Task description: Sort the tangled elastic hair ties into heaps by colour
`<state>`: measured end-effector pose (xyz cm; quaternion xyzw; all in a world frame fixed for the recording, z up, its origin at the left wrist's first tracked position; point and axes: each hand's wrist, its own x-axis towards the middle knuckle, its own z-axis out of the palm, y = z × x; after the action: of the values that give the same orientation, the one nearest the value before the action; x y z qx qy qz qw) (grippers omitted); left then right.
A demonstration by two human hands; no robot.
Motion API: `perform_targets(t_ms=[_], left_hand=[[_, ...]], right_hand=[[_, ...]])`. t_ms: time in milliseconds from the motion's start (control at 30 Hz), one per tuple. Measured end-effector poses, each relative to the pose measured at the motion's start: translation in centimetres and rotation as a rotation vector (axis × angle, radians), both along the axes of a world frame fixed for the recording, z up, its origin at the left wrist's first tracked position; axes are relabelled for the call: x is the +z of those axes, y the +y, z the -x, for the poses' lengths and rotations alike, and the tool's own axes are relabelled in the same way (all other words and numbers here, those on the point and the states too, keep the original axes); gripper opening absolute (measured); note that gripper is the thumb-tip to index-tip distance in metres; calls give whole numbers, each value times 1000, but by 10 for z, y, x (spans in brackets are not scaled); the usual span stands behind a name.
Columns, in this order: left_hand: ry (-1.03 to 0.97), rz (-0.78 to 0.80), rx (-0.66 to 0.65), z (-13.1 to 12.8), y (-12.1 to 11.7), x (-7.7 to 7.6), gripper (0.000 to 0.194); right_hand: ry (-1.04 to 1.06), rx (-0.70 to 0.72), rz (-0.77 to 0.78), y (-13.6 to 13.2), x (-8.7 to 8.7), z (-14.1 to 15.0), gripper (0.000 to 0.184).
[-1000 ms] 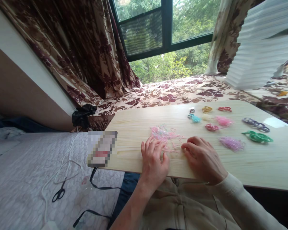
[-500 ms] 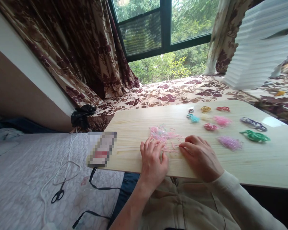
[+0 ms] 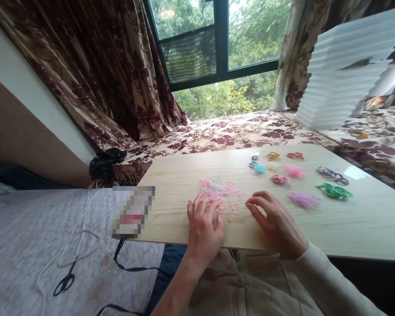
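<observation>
A light wooden board [image 3: 349, 228] lies across my lap. On it is a loose heap of thin pink and pale elastic bands [image 3: 219, 191]. My left hand [image 3: 202, 228] rests on the board with its fingertips in the near edge of that heap, fingers slightly curled and apart. My right hand [image 3: 276, 221] hovers just right of the heap, fingers bent and apart, nothing visibly in them. Sorted small piles lie further right: purple bands [image 3: 303, 200], green rings [image 3: 335, 192], dark blue rings [image 3: 332, 174], pink bands [image 3: 293, 171], red [image 3: 279, 179], teal [image 3: 258, 167], yellow [image 3: 273, 156].
A quilted bed cover on the left carries black scissors [image 3: 64, 283], a white cord [image 3: 75, 237] and a black strap [image 3: 131, 265]. A black bundle [image 3: 103, 162] sits by the floral curtain. A white pleated object [image 3: 342, 87] stands on the floral window seat at right.
The view has shifted, so everything sits lower and further left. My right hand has lifted off the heap and its fingers have spread. My left hand stays at the heap's near edge.
</observation>
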<state>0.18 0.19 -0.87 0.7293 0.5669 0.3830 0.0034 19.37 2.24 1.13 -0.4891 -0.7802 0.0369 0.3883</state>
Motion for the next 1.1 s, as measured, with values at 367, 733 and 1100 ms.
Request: perform_targets(t_ms=[367, 733, 1100], left_hand=[[15, -17, -4, 1, 1, -5, 30], [19, -64, -9, 2, 2, -9, 30], [6, -63, 7, 0, 0, -6, 31]], right_hand=[[-281, -399, 312, 37, 66, -130, 26], [-525, -460, 460, 158, 61, -105, 24], [-556, -405, 486, 154, 67, -101, 32]])
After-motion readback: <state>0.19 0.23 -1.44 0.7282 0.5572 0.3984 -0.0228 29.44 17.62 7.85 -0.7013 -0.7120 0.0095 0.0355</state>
